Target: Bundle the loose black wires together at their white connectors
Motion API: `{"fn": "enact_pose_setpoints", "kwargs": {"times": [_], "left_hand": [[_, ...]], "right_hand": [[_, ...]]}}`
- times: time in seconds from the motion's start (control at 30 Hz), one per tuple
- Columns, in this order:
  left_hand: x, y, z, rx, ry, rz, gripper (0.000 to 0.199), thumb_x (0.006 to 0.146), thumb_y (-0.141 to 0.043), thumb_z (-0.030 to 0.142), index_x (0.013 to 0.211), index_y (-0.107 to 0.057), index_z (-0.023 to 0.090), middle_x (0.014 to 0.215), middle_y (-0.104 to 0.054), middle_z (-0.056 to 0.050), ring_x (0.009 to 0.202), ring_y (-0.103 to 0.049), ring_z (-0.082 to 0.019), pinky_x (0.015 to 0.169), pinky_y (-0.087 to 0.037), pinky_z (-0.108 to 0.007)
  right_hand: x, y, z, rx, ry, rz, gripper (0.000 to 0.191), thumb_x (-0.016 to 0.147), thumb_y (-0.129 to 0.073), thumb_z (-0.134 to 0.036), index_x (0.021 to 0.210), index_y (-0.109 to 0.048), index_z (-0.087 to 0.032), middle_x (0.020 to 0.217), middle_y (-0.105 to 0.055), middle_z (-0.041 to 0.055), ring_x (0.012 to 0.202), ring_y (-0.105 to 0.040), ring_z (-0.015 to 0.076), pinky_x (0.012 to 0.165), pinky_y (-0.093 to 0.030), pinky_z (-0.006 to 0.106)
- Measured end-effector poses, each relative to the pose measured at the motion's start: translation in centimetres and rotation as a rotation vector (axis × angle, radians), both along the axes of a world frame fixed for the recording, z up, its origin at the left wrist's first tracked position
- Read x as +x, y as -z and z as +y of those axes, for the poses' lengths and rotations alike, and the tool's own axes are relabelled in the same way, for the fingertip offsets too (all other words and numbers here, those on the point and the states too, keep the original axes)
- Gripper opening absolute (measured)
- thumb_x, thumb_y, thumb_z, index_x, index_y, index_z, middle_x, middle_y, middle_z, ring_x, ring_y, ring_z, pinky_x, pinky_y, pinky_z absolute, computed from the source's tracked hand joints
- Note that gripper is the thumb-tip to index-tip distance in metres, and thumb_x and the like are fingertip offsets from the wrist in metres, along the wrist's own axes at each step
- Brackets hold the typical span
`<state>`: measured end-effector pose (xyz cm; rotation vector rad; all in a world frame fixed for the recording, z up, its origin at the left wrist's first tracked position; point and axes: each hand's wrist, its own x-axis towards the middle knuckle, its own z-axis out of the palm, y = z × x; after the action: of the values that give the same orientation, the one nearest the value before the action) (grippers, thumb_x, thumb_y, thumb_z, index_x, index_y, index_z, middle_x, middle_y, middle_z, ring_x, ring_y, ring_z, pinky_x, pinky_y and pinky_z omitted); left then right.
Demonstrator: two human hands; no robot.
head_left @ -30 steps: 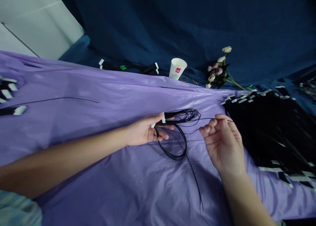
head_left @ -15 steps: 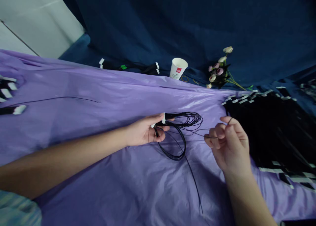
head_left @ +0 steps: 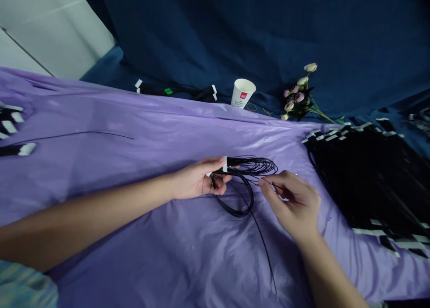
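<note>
Two bare hands are above a shiny purple cloth. The left hand grips a white-banded bundle of thin black wire, partly hiding it. Beside its looped end, the right hand pinches a strand; its curled fingers are partly hidden. A white-ended black bundle is cut off at left. The white paper cup stands behind, its bottom unseen.
</note>
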<state>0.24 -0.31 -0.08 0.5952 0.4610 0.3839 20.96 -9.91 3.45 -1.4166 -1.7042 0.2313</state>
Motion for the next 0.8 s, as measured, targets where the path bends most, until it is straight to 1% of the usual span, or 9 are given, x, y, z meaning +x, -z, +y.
{"fn": "enact_pose_setpoints", "kwargs": {"times": [0.17, 0.33, 0.5, 0.63, 0.73, 0.8], "left_hand": [[-0.03, -0.05, -0.03, 0.019, 0.006, -0.029, 0.027, 0.091, -0.059, 0.035, 0.104, -0.060, 0.012, 0.073, -0.062, -0.002, 0.055, -0.061, -0.013, 0.052, -0.041, -0.023], [-0.04, 0.10, -0.04, 0.022, 0.006, -0.035, 0.025, 0.091, -0.060, 0.035, 0.101, -0.060, 0.012, 0.074, -0.062, -0.003, 0.056, -0.062, -0.013, 0.052, -0.042, -0.024], [0.06, 0.11, -0.07, 0.032, 0.010, -0.032, 0.027, 0.090, -0.061, 0.035, 0.103, -0.061, 0.011, 0.073, -0.062, -0.002, 0.056, -0.062, -0.013, 0.052, -0.042, -0.023], [0.17, -0.05, -0.10, 0.052, 0.022, -0.017, 0.027, 0.087, -0.064, 0.038, 0.092, -0.059, 0.012, 0.072, -0.062, -0.002, 0.055, -0.062, -0.013, 0.051, -0.041, -0.022], [0.21, -0.14, -0.05, 0.057, 0.028, -0.007, 0.029, 0.085, -0.066, 0.039, 0.085, -0.056, 0.013, 0.071, -0.062, -0.002, 0.054, -0.062, -0.012, 0.051, -0.041, -0.022], [0.21, -0.17, -0.06, 0.065, 0.037, 0.007, 0.030, 0.085, -0.067, 0.040, 0.084, -0.055, 0.013, 0.072, -0.062, -0.002, 0.055, -0.063, -0.013, 0.051, -0.042, -0.022]], "right_hand": [[-0.16, 0.25, 0.18, 0.016, -0.017, -0.024, 0.006, 0.081, -0.067, -0.011, 0.077, -0.068, -0.016, 0.057, -0.046, -0.0049, 0.052, -0.043, 0.0070, 0.053, -0.035, 0.023], [-0.16, 0.10, 0.06, 0.008, -0.034, -0.033, 0.006, 0.081, -0.067, -0.011, 0.078, -0.068, -0.015, 0.058, -0.046, -0.0047, 0.052, -0.043, 0.0072, 0.054, -0.036, 0.023], [-0.24, -0.01, 0.07, 0.024, -0.042, -0.032, 0.006, 0.082, -0.067, -0.010, 0.081, -0.067, -0.016, 0.060, -0.046, -0.0047, 0.054, -0.042, 0.0074, 0.054, -0.036, 0.023], [-0.44, 0.09, 0.34, 0.027, -0.030, -0.027, 0.006, 0.083, -0.066, -0.010, 0.083, -0.067, -0.016, 0.061, -0.046, -0.0044, 0.054, -0.042, 0.0075, 0.054, -0.037, 0.022], [-0.59, 0.23, 0.54, 0.032, -0.038, -0.027, 0.007, 0.084, -0.065, -0.009, 0.085, -0.066, -0.015, 0.064, -0.050, -0.0033, 0.056, -0.044, 0.0079, 0.056, -0.040, 0.022], [-0.72, 0.37, 0.65, 0.049, -0.043, -0.027, 0.008, 0.084, -0.064, -0.008, 0.088, -0.066, -0.015, 0.069, -0.055, -0.0012, 0.060, -0.048, 0.0089, 0.058, -0.043, 0.023]]}}
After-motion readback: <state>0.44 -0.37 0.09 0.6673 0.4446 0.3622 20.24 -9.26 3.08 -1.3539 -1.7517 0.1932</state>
